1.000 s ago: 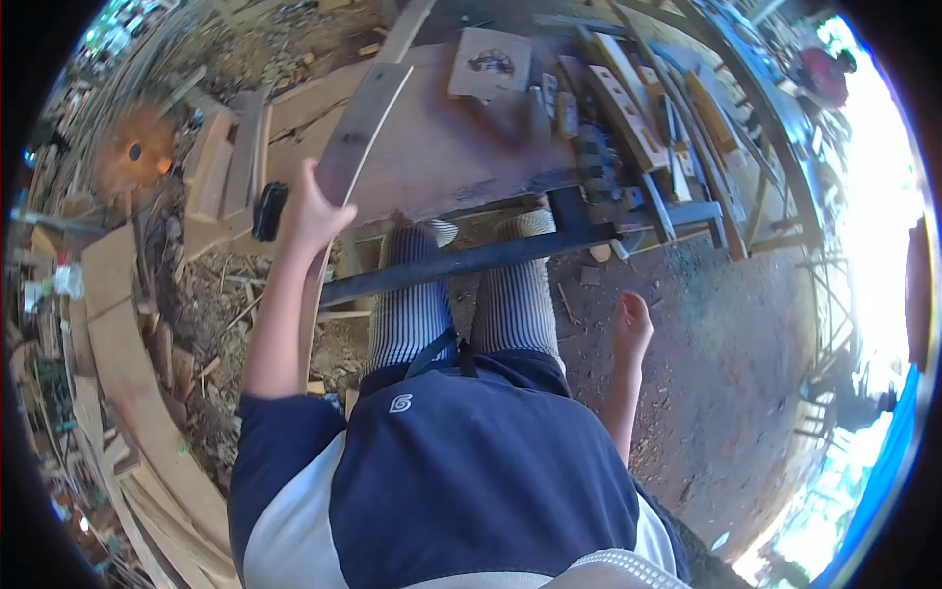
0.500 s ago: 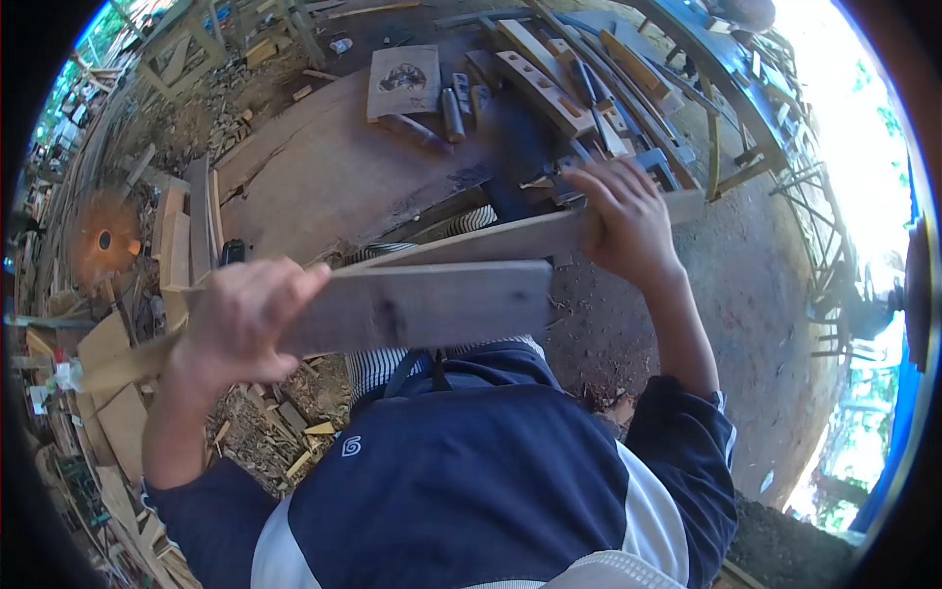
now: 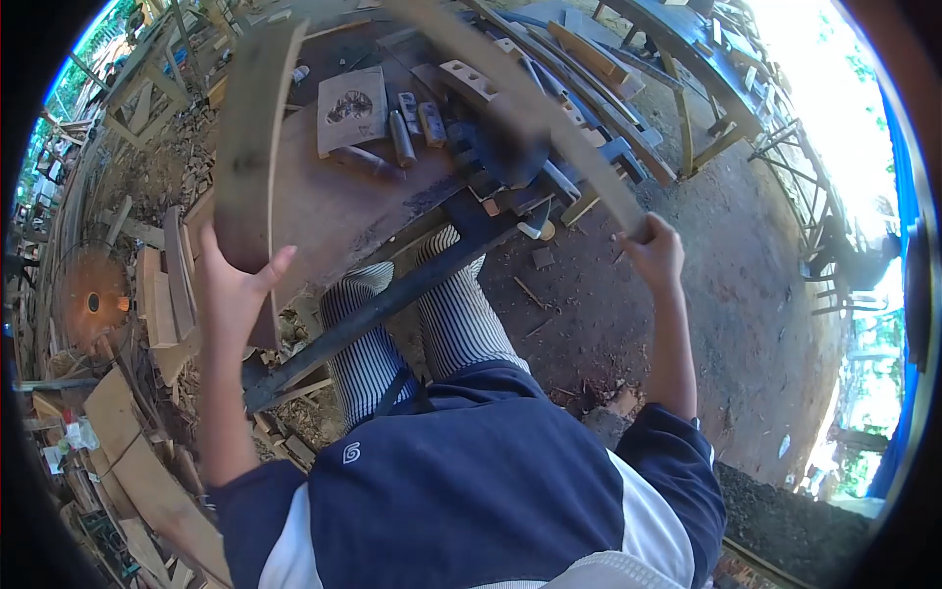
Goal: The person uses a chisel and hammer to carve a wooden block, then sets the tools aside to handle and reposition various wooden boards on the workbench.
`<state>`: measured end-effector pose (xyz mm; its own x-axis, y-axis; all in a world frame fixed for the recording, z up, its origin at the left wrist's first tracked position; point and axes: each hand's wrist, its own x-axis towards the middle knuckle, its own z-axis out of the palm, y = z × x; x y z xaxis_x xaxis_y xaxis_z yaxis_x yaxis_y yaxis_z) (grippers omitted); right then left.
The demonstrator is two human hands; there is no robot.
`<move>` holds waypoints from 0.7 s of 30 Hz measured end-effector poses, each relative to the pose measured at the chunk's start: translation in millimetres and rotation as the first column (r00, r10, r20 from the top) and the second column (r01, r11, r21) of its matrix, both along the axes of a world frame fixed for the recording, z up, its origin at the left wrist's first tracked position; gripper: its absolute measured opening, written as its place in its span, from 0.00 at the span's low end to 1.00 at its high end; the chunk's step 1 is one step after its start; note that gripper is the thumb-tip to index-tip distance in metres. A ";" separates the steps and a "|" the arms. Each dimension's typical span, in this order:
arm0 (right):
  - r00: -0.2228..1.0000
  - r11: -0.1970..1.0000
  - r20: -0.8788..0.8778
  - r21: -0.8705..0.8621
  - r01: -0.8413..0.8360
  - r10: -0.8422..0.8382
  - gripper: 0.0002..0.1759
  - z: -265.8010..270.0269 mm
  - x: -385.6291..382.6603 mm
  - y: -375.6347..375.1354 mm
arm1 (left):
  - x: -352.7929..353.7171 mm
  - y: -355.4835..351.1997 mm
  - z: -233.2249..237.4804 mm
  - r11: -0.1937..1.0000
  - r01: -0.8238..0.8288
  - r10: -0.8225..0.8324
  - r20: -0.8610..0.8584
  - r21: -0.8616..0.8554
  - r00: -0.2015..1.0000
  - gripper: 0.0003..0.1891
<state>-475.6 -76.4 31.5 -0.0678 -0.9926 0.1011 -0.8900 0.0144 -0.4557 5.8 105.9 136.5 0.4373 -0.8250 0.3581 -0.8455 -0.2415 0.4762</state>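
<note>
My left hand (image 3: 231, 285) grips a wide wooden board (image 3: 250, 137) near its lower end, thumb on the right edge. The board stands up and away from me, slightly blurred. My right hand (image 3: 655, 257) is closed around the near end of a long, narrow wooden strip (image 3: 589, 157). This strip slants up and to the left, over the tools on the low worktable (image 3: 304, 226), and its far end runs out of the top of the view. The two pieces are apart.
On the worktable lie a flat piece with a dark print (image 3: 351, 106), a metal cylinder (image 3: 401, 137) and wooden blocks with slots. A dark bar (image 3: 383, 306) crosses in front of my knees. A round rusty disc (image 3: 93, 299) stands at left; another bench (image 3: 677, 44) is at upper right.
The two wooden pieces lay across my lap, close together; now they are raised and spread apart. The left board has swung upright, and the strip's far end has swung up and away.
</note>
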 end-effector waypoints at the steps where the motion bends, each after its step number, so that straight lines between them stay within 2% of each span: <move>1: 1.000 1.000 0.001 0.003 -0.003 0.003 0.19 -1.9 -8.7 -16.2 | 5.2 -1.4 -20.3 0.993 -0.075 0.092 -0.209 0.090 0.973 0.43; 3: 0.998 0.998 0.034 0.038 0.047 -0.048 0.21 -12.1 -23.1 -47.7 | 29.3 -2.0 -81.9 0.960 -0.205 0.264 -0.378 0.188 0.888 0.36; 5: 0.997 0.997 0.033 0.052 0.063 -0.065 0.21 -28.3 -30.9 -78.3 | 63.7 -2.3 -169.4 0.931 -0.335 0.364 -0.426 0.143 0.828 0.32; 7: 0.997 0.995 0.028 0.068 0.077 -0.079 0.22 -44.6 -36.4 -106.5 | 59.6 -8.7 -199.6 0.906 -0.393 0.419 -0.450 0.155 0.789 0.30; 8: 0.992 0.986 0.106 0.155 0.058 -0.075 0.23 -53.3 -39.8 -119.7 | 58.6 -11.6 -209.8 0.881 -0.445 0.464 -0.476 0.161 0.747 0.28; 9: 0.980 0.970 0.184 0.239 0.033 -0.078 0.24 -53.9 -36.0 -126.6 | 59.1 -14.5 -214.9 0.879 -0.447 0.469 -0.473 0.165 0.746 0.28; 10: 0.980 0.970 0.183 0.242 0.030 -0.076 0.24 -53.1 -34.2 -132.7 | 59.9 -17.8 -219.5 0.864 -0.457 0.494 -0.525 0.209 0.693 0.27; 11: 0.994 0.976 0.091 0.215 0.040 -0.061 0.27 -51.0 -33.9 -139.5 | 60.1 -21.2 -224.4 0.849 -0.464 0.518 -0.573 0.253 0.635 0.27; 12: 0.999 0.981 -0.001 0.187 0.047 -0.047 0.29 -49.2 -31.6 -145.0 | 57.8 -23.7 -228.4 0.847 -0.466 0.521 -0.572 0.255 0.633 0.27; 14: 0.999 0.979 0.024 0.203 0.020 -0.025 0.32 -65.2 -44.3 -164.2 | 53.3 -27.3 -235.6 0.840 -0.513 0.532 -0.465 0.179 0.708 0.27; 16: 0.999 0.976 0.046 0.219 -0.010 0.000 0.34 -61.3 -40.4 -167.1 | 49.2 -30.6 -231.4 0.847 -0.497 0.526 -0.421 0.187 0.739 0.28; 18: 0.999 0.968 -0.029 0.251 -0.008 0.016 0.38 -54.6 -37.4 -162.9 | 45.6 -31.1 -223.9 0.853 -0.482 0.522 -0.379 0.202 0.765 0.30; 19: 0.999 0.967 -0.032 0.255 -0.010 0.019 0.38 -57.7 -34.5 -162.2 | 44.8 -34.3 -215.9 0.847 -0.447 0.522 -0.292 0.287 0.802 0.31; 20: 0.992 0.976 -0.123 0.218 0.025 0.002 0.40 -62.3 -31.6 -161.8 | 44.7 -37.6 -212.2 0.831 -0.414 0.509 -0.206 0.371 0.836 0.33; 21: 0.977 0.983 -0.212 0.177 0.056 -0.018 0.42 -67.9 -29.3 -161.6 | 46.5 -39.6 -213.1 0.829 -0.416 0.511 -0.207 0.373 0.834 0.33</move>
